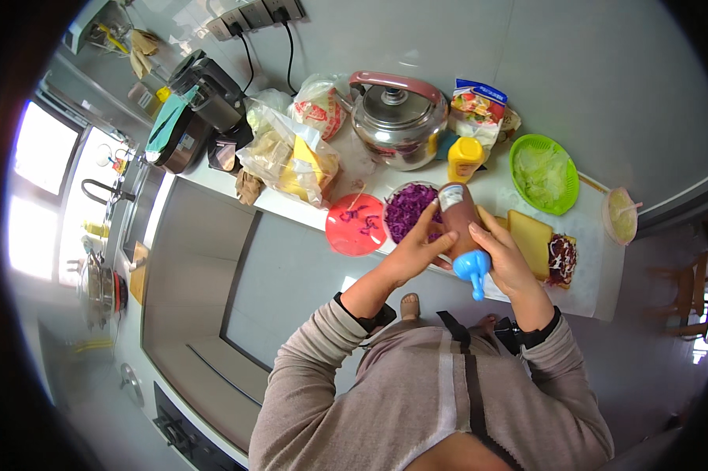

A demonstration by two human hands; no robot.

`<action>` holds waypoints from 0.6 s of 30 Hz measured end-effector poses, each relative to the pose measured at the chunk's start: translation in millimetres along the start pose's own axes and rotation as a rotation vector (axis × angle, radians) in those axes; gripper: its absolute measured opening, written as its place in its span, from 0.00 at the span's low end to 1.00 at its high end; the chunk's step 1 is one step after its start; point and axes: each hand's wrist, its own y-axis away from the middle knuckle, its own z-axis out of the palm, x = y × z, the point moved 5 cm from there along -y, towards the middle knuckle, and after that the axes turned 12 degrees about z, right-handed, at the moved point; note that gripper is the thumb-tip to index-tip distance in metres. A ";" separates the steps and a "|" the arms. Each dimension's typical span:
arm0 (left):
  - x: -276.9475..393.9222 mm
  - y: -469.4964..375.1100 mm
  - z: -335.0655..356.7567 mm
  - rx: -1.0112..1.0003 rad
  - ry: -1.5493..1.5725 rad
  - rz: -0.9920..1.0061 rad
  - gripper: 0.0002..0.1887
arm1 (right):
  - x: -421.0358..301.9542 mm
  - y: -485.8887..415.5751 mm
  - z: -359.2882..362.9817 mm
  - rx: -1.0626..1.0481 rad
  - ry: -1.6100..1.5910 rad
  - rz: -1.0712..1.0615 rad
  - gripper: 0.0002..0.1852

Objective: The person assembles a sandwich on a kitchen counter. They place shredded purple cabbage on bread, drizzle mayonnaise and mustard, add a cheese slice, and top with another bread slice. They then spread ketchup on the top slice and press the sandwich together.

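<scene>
A bottle of reddish-brown sauce with a blue pump top is between my two hands, its blue nozzle pointing towards my body. My left hand grips it from the left, and my right hand has its thumb against the other side. Shredded purple cabbage fills a bowl just beyond my left hand. To the right of my right hand lie bread slices, beside a slice topped with cabbage and white sauce.
A red lid with cabbage shreds overlaps the counter's front edge. Behind stand a steel kettle, a yellow squeeze bottle and plastic bags. A green basket holds lettuce; a small cup stands at the right end.
</scene>
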 end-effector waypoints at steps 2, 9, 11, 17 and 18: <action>3.5 4.2 -28.3 0.057 0.107 -0.074 0.45 | 3.0 -17.5 21.4 0.029 0.120 -0.022 0.38; 19.4 8.0 -94.1 0.169 0.275 -0.054 0.38 | -2.4 -70.2 81.3 -0.089 0.490 -0.225 0.24; 24.4 3.7 -109.6 0.187 0.286 -0.028 0.36 | -4.8 -84.5 93.6 -0.103 0.580 -0.277 0.21; 17.9 -9.5 -148.6 0.254 0.188 -0.088 0.28 | -1.4 -132.2 113.2 -0.256 0.357 -0.103 0.26; 13.4 -11.7 -153.3 0.266 0.158 -0.118 0.29 | 1.8 -139.2 113.2 -0.254 0.297 -0.036 0.27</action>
